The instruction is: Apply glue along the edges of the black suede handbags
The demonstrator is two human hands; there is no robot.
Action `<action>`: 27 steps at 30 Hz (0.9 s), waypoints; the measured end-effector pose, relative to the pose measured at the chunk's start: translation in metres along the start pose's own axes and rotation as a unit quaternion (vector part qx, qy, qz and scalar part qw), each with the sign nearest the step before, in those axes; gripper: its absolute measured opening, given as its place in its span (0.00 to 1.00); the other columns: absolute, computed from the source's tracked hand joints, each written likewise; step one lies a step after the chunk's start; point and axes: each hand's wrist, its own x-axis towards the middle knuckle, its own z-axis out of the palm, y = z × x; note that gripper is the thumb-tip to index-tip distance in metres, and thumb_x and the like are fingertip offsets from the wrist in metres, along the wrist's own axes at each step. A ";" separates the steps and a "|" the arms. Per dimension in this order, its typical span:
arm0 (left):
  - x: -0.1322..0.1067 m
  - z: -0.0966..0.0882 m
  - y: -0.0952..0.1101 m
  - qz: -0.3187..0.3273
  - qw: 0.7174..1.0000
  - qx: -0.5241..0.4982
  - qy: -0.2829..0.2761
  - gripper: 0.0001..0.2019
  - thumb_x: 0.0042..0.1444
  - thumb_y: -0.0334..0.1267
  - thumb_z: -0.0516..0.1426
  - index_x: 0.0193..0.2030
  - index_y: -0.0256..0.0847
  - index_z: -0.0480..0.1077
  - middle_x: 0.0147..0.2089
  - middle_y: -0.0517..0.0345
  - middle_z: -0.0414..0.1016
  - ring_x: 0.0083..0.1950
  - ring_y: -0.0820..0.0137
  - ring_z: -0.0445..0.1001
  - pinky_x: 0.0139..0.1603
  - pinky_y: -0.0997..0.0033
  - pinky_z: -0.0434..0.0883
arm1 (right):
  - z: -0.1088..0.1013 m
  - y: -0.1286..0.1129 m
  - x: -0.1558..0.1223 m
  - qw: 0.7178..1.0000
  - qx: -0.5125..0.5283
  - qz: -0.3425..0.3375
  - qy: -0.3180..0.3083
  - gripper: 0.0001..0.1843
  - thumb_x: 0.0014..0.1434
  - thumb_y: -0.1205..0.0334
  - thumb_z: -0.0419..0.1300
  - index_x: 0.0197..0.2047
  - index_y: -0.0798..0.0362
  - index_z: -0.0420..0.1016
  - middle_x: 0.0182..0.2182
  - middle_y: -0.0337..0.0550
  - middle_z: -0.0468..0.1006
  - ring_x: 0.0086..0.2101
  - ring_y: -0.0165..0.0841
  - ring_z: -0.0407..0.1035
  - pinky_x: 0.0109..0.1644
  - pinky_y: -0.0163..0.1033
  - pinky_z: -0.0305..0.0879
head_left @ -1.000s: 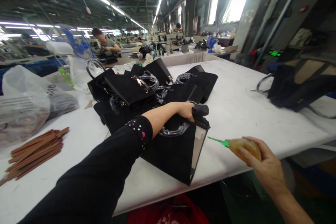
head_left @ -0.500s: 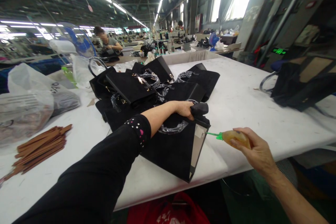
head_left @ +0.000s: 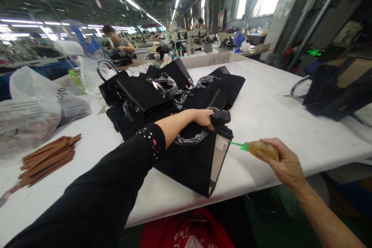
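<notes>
While our left hand (head_left: 205, 118) grips the dark flap (head_left: 222, 117) atop the nearest black bag (head_left: 186, 168), our right hand (head_left: 284, 159) curls round the amber bottle (head_left: 258, 148) just right of that bag; we should squeeze gently, guiding the green nozzle (head_left: 244, 147) evenly along the bag's pale side panel (head_left: 217, 159).

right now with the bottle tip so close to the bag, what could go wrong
The green nozzle of the amber bottle in the right hand is right by the pale side panel, so a slip or drip might mark the black bag or white table.

The left hand grips a black flap above that panel; if its grip loosened, the flap could drop onto the nozzle.
</notes>
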 end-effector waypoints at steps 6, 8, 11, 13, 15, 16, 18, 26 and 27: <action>-0.001 0.001 -0.002 0.010 1.000 -0.011 0.005 0.12 0.44 0.31 0.65 0.38 0.33 0.78 0.36 0.56 0.79 0.40 0.64 0.75 0.43 0.69 0.71 | -0.002 0.002 0.001 1.000 -0.004 -0.010 0.008 0.16 0.59 0.47 0.68 0.47 0.44 0.75 0.41 0.42 0.75 0.40 0.43 0.71 0.44 0.49 0.68; -0.002 0.001 -0.002 0.011 1.000 -0.012 0.009 0.12 0.44 0.31 0.65 0.38 0.33 0.79 0.36 0.55 0.79 0.40 0.64 0.75 0.43 0.68 0.71 | -0.003 0.003 0.002 1.000 -0.008 -0.009 0.005 0.16 0.59 0.47 0.68 0.46 0.44 0.76 0.41 0.42 0.76 0.39 0.43 0.71 0.45 0.49 0.68; -0.003 0.002 -0.003 0.008 1.000 -0.013 0.014 0.13 0.44 0.32 0.65 0.38 0.32 0.79 0.36 0.54 0.79 0.39 0.63 0.75 0.42 0.68 0.71 | -0.003 0.003 0.001 1.000 -0.003 0.011 -0.029 0.17 0.58 0.45 0.68 0.45 0.45 0.76 0.40 0.42 0.76 0.39 0.43 0.72 0.44 0.47 0.69; -0.003 0.002 -0.003 0.006 1.000 -0.014 0.017 0.13 0.44 0.32 0.65 0.39 0.32 0.79 0.36 0.54 0.79 0.39 0.63 0.75 0.41 0.68 0.71 | -0.002 0.004 0.000 1.000 -0.001 0.011 -0.018 0.17 0.58 0.45 0.68 0.45 0.45 0.76 0.41 0.42 0.76 0.39 0.43 0.72 0.43 0.46 0.70; -0.002 0.003 -0.004 0.003 1.000 -0.013 0.020 0.13 0.43 0.32 0.65 0.39 0.33 0.79 0.36 0.55 0.79 0.38 0.64 0.75 0.41 0.69 0.71 | 0.000 0.006 -0.002 1.000 -0.002 -0.010 0.010 0.17 0.59 0.45 0.68 0.46 0.45 0.75 0.41 0.42 0.76 0.39 0.42 0.72 0.43 0.46 0.70; -0.002 0.004 -0.004 0.003 1.000 -0.013 0.020 0.13 0.43 0.32 0.65 0.39 0.33 0.79 0.36 0.56 0.79 0.38 0.65 0.75 0.41 0.70 0.71 | 0.000 0.008 -0.003 1.000 -0.003 -0.024 0.012 0.17 0.59 0.46 0.68 0.46 0.46 0.75 0.41 0.42 0.76 0.39 0.42 0.71 0.43 0.46 0.70; -0.001 0.004 -0.004 0.004 1.000 -0.011 0.019 0.13 0.43 0.33 0.65 0.39 0.34 0.79 0.36 0.57 0.79 0.38 0.65 0.75 0.41 0.71 0.71 | 0.001 0.010 -0.006 0.999 -0.003 -0.047 -0.024 0.16 0.61 0.48 0.67 0.47 0.46 0.75 0.41 0.42 0.75 0.39 0.41 0.71 0.42 0.46 0.70; -0.001 0.005 -0.006 0.027 0.999 0.004 0.024 0.11 0.43 0.32 0.65 0.37 0.34 0.79 0.35 0.59 0.78 0.37 0.67 0.74 0.41 0.72 0.69 | 0.000 0.010 -0.011 0.995 -0.007 -0.088 -0.038 0.13 0.64 0.53 0.65 0.50 0.45 0.74 0.41 0.43 0.74 0.39 0.40 0.71 0.43 0.45 0.69; -0.001 0.005 -0.006 0.032 0.999 0.005 0.025 0.12 0.43 0.32 0.65 0.38 0.34 0.79 0.35 0.59 0.78 0.38 0.67 0.74 0.42 0.72 0.69 | 0.001 0.009 -0.011 0.995 -0.006 -0.086 -0.057 0.12 0.64 0.53 0.65 0.50 0.45 0.74 0.41 0.43 0.74 0.39 0.40 0.71 0.42 0.45 0.70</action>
